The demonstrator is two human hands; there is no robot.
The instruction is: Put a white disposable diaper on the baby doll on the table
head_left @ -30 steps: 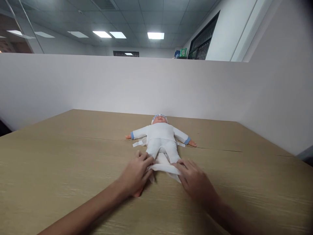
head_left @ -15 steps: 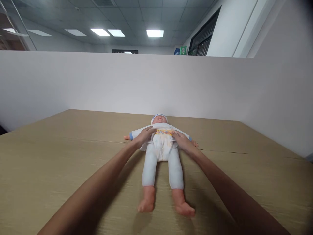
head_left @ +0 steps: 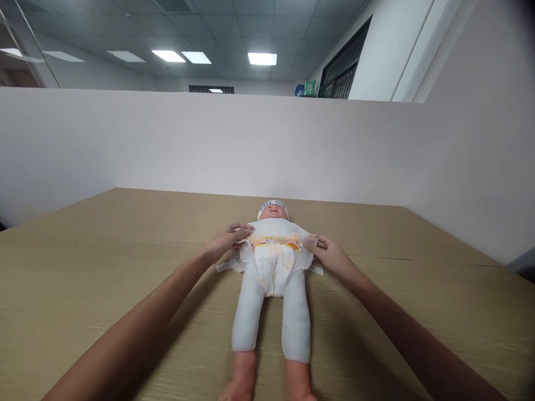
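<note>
A baby doll (head_left: 272,213) in white clothes and a lettered white headband lies on its back, feet toward me. Over its hips is a white diaper (head_left: 273,264) with an orange patterned band at the waist. My left hand (head_left: 229,240) pinches the diaper's upper edge on the left side. On the other side my right hand (head_left: 330,253) grips the opposite edge between thumb and fingers. Pale fastening tabs stick out below both hands, lying loose at the doll's sides. The doll's own hands are hidden behind mine.
The doll rests on a broad tan tabletop (head_left: 125,278) with a thin seam across it. A white partition (head_left: 267,145) rises behind the table, and another wall stands on the right. Beyond the partition a green package (head_left: 310,88) shows near a dark window frame.
Both hands have moved outward from the doll's waist, spreading the diaper's edges sideways. The side tabs now show. The doll appears closer, with its feet partly out of view.
</note>
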